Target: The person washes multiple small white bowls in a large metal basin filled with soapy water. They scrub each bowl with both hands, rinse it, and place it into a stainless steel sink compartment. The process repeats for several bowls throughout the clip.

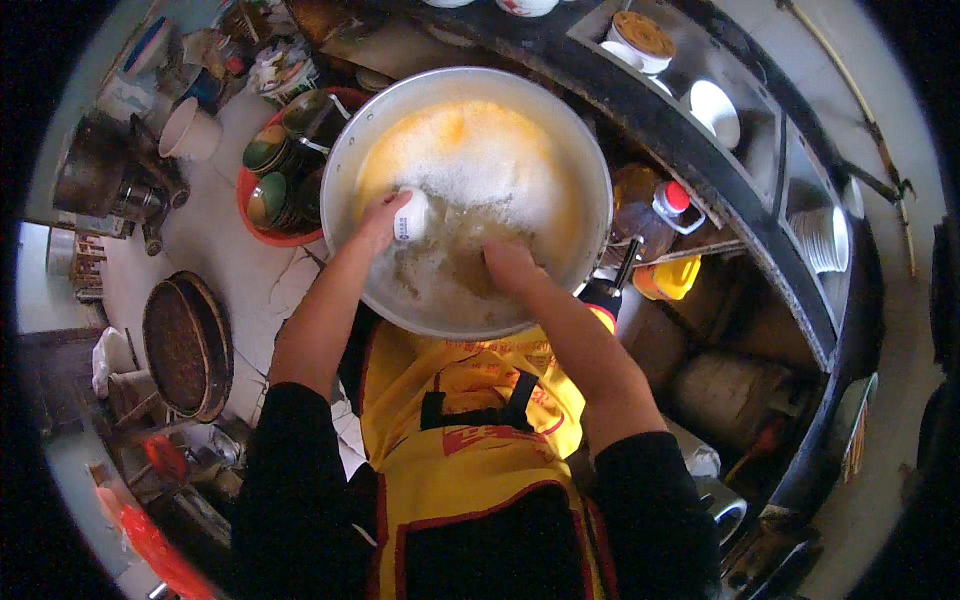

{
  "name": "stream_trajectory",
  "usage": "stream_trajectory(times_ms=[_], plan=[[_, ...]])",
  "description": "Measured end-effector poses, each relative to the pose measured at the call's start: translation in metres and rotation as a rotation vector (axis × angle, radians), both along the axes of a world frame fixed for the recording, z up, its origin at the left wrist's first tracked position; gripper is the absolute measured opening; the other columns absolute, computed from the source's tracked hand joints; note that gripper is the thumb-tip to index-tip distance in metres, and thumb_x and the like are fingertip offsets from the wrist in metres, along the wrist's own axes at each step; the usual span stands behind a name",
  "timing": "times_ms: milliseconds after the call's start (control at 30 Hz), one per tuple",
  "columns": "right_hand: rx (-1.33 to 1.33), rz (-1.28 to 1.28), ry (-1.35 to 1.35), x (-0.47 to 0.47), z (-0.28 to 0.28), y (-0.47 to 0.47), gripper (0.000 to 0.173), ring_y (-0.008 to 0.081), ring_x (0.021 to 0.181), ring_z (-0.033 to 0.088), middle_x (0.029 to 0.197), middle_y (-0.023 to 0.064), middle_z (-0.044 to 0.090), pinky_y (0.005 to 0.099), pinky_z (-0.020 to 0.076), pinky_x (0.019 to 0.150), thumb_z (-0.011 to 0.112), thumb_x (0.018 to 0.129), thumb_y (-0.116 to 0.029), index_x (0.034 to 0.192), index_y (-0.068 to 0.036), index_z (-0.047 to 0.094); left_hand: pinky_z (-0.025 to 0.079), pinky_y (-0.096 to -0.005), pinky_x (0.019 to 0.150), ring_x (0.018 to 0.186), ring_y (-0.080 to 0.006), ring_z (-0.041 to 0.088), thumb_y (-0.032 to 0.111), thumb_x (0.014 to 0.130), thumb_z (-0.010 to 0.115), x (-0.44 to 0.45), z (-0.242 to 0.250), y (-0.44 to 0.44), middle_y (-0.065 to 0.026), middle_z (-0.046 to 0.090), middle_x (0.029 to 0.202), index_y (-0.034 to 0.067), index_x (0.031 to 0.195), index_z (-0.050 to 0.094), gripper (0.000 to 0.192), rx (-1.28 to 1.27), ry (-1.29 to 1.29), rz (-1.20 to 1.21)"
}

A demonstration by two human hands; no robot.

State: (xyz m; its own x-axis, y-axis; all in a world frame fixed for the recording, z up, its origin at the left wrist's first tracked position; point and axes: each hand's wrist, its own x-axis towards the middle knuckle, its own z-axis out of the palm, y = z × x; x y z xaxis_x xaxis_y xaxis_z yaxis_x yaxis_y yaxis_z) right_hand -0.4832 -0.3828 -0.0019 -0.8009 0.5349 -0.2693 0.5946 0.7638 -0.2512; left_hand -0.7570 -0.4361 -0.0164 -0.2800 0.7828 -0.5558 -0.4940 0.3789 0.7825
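Note:
A wide metal basin [351, 142] stands before me, holding cloudy water topped with white and orange-tinted foam [480, 142]. On its left side, my left hand [386, 217] grips a small white container [412, 214], perhaps a cup, which bears blue printing. The container is just at the water's surface. My right hand [510, 262] reaches into the water right of centre. Its fingers are under the murky surface, so whatever they hold or touch is hidden.
Left of the basin, a red tub [247, 202] holds stacked green bowls [268, 201]. An oil jug [645, 214] with a red cap and a yellow jug [667, 276] stand at right. Above them, a dark-edged counter bears white bowls [712, 112] and stacked plates [821, 238].

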Motion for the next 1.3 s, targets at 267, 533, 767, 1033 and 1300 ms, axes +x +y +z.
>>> stream_trajectory(times_ms=[267, 533, 767, 1033, 1300], plan=[[-0.217, -0.255, 1.015, -0.019, 0.062, -0.011, 0.028, 0.0261, 0.089, 0.06, 0.098, 0.0202, 0.061, 0.0368, 0.0492, 0.075, 0.061, 0.078, -0.016, 0.098, 0.002, 0.055, 0.045, -0.0261, 0.078, 0.086, -0.0106, 0.056, 0.007, 0.083, 0.061, 0.067, 0.047, -0.016, -0.0015, 0.063, 0.093, 0.0, 0.101, 0.064, 0.019, 0.203, 0.348, -0.23], [-0.838, -0.754, 1.12, -0.03, 0.069, 0.024, 0.029, 0.0247, 0.086, 0.063, 0.091, 0.0182, 0.062, 0.0353, 0.0525, 0.075, 0.054, 0.084, -0.01, 0.105, 0.007, 0.045, 0.045, -0.026, 0.079, 0.089, -0.0097, 0.055, 0.01, 0.085, 0.061, 0.077, 0.096, -0.029, -0.0013, 0.063, 0.094, -0.001, 0.102, 0.063, 0.02, 0.347, 0.414, -0.655], [-1.37, -0.878, 1.342, -0.026, 0.036, 0.045, 0.03, 0.0249, 0.088, 0.063, 0.099, 0.014, 0.061, 0.0359, 0.0536, 0.078, 0.053, 0.088, -0.012, 0.113, 0.002, 0.045, 0.036, -0.0407, 0.103, 0.116, -0.022, 0.051, 0.02, 0.092, 0.053, 0.093, 0.093, -0.028, -0.0077, 0.055, 0.124, 0.003, 0.123, 0.051, 0.035, 0.444, -0.602, -0.052], [-1.322, -1.355, 1.725, -0.039, 0.025, 0.013, 0.048, 0.0231, 0.085, 0.059, 0.099, 0.0122, 0.059, 0.0362, 0.0507, 0.07, 0.061, 0.085, -0.036, 0.112, 0.001, 0.048, 0.038, -0.0374, 0.101, 0.114, -0.0201, 0.051, 0.024, 0.094, 0.051, 0.132, 0.072, -0.002, -0.0073, 0.056, 0.123, 0.004, 0.12, 0.052, 0.032, 0.434, -0.583, 0.405], [-1.366, -1.269, 1.584, -0.042, 0.026, -0.001, 0.056, 0.0259, 0.094, 0.058, 0.108, 0.0119, 0.057, 0.0392, 0.0489, 0.08, 0.055, 0.087, -0.049, 0.119, -0.003, 0.045, 0.045, -0.0273, 0.065, 0.07, -0.0154, 0.058, 0.016, 0.089, 0.059, 0.139, 0.057, -0.017, -0.0057, 0.065, 0.079, 0.0, 0.093, 0.064, 0.018, 0.301, 0.891, -0.238]])
